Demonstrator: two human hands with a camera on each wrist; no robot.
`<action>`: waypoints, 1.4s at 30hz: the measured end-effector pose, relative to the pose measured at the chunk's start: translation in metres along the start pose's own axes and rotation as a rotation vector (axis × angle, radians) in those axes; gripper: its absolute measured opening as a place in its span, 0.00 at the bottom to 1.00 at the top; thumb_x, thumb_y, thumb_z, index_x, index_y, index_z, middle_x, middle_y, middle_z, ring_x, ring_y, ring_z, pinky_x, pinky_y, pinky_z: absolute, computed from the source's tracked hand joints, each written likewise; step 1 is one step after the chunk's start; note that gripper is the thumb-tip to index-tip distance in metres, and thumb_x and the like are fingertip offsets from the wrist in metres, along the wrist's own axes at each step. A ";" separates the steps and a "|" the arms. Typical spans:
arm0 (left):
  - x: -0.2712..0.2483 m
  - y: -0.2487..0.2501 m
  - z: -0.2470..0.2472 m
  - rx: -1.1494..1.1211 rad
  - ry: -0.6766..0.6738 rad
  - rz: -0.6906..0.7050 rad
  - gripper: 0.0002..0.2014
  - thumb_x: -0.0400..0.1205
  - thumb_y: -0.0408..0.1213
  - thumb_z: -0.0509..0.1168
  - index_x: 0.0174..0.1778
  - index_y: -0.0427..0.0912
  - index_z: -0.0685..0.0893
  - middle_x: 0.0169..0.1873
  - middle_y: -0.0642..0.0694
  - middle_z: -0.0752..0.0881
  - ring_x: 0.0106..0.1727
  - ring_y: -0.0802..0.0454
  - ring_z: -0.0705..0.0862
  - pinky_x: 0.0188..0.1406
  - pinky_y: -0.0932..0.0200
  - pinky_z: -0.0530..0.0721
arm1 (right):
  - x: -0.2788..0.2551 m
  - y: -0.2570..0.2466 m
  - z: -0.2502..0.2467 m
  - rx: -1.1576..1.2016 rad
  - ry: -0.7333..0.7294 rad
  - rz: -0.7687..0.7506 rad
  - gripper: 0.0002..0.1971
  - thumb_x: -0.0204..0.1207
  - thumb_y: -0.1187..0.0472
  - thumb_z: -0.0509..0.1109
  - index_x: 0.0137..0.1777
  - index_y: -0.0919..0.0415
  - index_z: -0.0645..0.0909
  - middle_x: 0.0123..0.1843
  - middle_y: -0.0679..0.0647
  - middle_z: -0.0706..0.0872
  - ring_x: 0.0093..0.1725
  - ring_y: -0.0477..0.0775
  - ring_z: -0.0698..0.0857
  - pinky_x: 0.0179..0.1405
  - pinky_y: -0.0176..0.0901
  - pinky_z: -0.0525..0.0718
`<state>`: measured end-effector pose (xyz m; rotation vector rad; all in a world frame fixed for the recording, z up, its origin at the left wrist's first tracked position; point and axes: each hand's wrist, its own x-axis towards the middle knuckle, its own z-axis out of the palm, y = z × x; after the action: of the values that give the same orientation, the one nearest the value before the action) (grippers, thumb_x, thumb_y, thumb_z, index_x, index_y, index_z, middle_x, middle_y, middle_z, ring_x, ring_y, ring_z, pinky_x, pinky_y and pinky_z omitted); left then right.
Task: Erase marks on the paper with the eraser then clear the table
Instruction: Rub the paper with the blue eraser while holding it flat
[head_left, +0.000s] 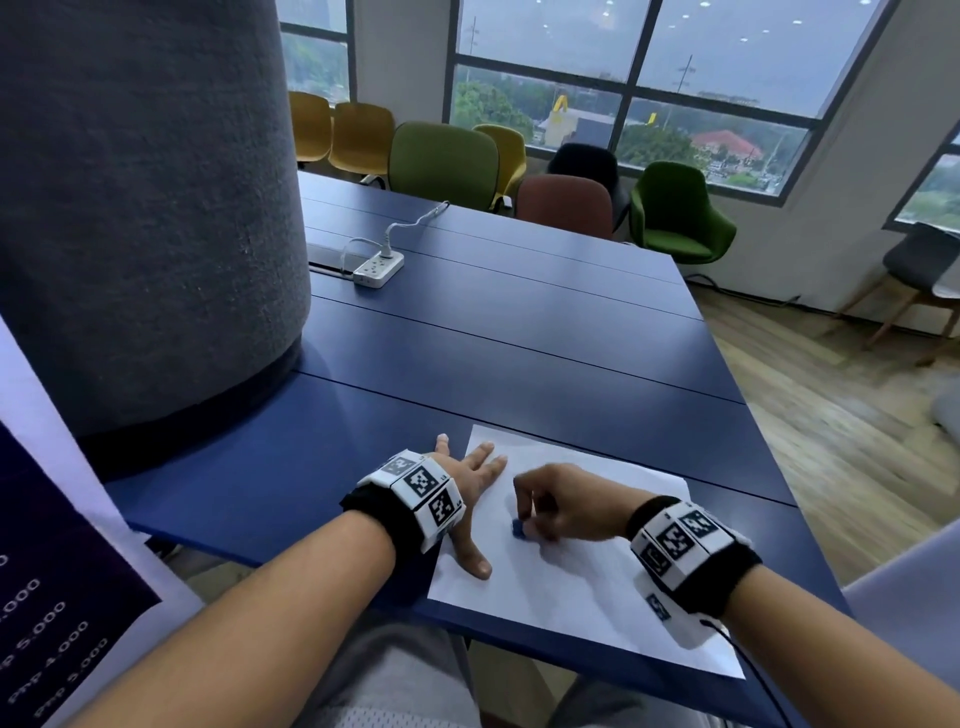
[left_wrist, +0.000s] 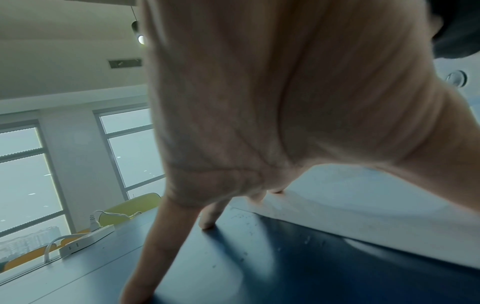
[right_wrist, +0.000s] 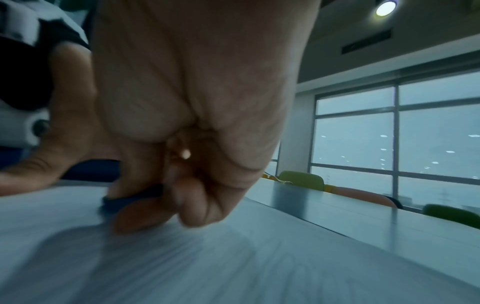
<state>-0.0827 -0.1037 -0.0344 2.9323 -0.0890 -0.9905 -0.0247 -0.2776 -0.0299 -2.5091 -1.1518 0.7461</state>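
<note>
Blue table (head_left: 519, 338); right hand (head_left: 566, 501) fingers (right_wrist: 145, 214) curled round eraser (head_left: 518, 529).

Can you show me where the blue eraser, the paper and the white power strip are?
eraser (head_left: 518, 529), head view, blue end poking out below the right hand's fingers.
paper (head_left: 587, 587), head view, bare white middle.
power strip (head_left: 378, 268), head view, top face with the sockets.

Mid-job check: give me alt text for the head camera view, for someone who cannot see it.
The right hand pinches a small blue eraser against a white sheet of paper on a dark blue table, while the left hand lies flat, fingers spread across the sheet's left edge. A white power strip sits farther back.
</note>
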 end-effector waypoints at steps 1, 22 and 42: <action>0.000 0.000 0.000 0.002 -0.003 -0.002 0.67 0.66 0.64 0.78 0.85 0.56 0.31 0.85 0.57 0.32 0.82 0.28 0.30 0.80 0.25 0.52 | -0.006 -0.001 0.000 -0.012 -0.103 0.003 0.05 0.75 0.60 0.74 0.45 0.58 0.81 0.34 0.48 0.85 0.33 0.46 0.81 0.40 0.40 0.81; 0.001 0.003 -0.002 0.019 -0.007 -0.009 0.68 0.66 0.63 0.78 0.85 0.54 0.32 0.85 0.55 0.33 0.82 0.26 0.32 0.80 0.26 0.53 | 0.025 0.013 -0.005 0.005 0.281 0.110 0.07 0.76 0.58 0.73 0.47 0.61 0.80 0.41 0.55 0.86 0.40 0.54 0.81 0.43 0.44 0.80; 0.004 0.002 -0.002 0.011 -0.023 -0.016 0.69 0.65 0.64 0.79 0.85 0.56 0.31 0.85 0.57 0.32 0.82 0.26 0.32 0.79 0.24 0.53 | 0.008 0.010 -0.004 -0.016 0.091 0.040 0.05 0.75 0.59 0.73 0.42 0.55 0.79 0.31 0.46 0.83 0.30 0.44 0.80 0.31 0.34 0.75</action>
<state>-0.0785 -0.1062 -0.0345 2.9370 -0.0722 -1.0292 -0.0121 -0.2779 -0.0335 -2.5577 -1.0845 0.6273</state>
